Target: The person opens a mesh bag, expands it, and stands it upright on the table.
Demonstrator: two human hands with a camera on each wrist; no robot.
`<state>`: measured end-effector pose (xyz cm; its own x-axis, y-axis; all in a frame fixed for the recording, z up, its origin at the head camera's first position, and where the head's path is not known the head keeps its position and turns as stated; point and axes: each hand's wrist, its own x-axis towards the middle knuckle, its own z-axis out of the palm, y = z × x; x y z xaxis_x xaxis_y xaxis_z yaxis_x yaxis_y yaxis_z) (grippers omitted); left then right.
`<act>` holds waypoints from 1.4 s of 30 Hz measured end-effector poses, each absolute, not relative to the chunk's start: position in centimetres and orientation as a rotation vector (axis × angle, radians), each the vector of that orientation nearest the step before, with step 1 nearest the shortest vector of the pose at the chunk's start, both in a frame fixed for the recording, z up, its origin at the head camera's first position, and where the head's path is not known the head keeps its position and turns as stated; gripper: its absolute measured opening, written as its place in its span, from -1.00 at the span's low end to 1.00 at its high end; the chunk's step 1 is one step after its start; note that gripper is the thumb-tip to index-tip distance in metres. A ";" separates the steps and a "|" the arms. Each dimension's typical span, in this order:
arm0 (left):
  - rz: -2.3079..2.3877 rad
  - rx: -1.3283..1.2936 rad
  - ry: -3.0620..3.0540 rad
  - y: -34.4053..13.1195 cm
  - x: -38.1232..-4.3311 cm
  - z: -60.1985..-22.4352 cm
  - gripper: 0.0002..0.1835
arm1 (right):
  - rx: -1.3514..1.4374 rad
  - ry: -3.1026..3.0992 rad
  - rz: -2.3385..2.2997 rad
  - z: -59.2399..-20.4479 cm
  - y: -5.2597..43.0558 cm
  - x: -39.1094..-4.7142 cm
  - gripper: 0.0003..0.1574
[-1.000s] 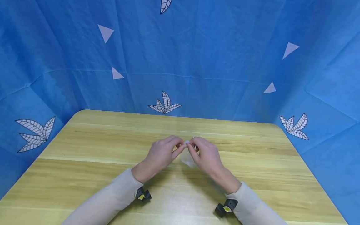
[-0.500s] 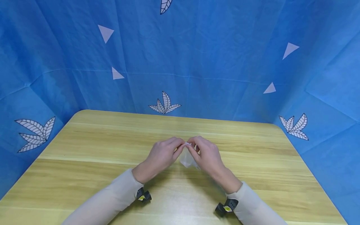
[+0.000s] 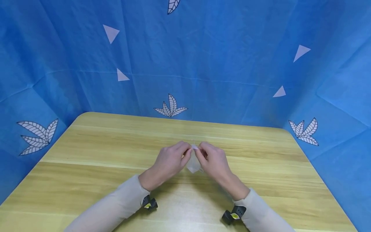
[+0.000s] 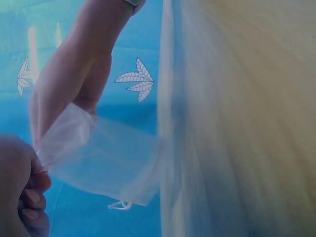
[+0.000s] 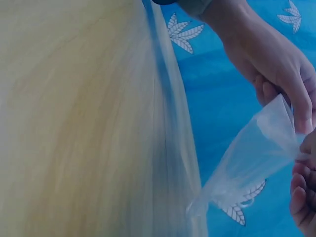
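Blue leaf-print curtain (image 3: 203, 48) beyond grip; left hand (image 3: 170, 159), right hand (image 3: 215, 162) pinch translucent white pouch (image 3: 193, 165); likely light, limp; hold top edge.

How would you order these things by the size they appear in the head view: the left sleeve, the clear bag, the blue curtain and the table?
From largest to smallest:
1. blue curtain
2. table
3. left sleeve
4. clear bag
No two look alike in size there.
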<state>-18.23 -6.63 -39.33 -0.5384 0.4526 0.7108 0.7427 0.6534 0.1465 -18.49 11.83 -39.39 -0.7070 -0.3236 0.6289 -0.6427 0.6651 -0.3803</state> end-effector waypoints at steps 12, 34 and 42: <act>-0.550 -0.915 -2.224 -6.5 -18.3 -39.8 -0.93 | 0.844 -2.249 0.681 -39.6 12.0 -18.7 -0.79; -0.618 -0.964 -2.184 -6.4 -18.2 -39.6 -0.93 | 0.739 -2.320 0.663 -39.4 11.7 -18.4 -0.58; -0.645 -0.879 -2.202 -6.5 -18.2 -39.8 -0.94 | 0.823 -2.362 0.794 -39.6 11.8 -18.4 -0.77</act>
<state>-18.18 -6.49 -39.82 -0.5480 0.4029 0.7331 0.7348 0.6506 0.1918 -18.44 11.77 -39.56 -0.6852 -0.3777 0.6227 -0.6773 0.6449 -0.3540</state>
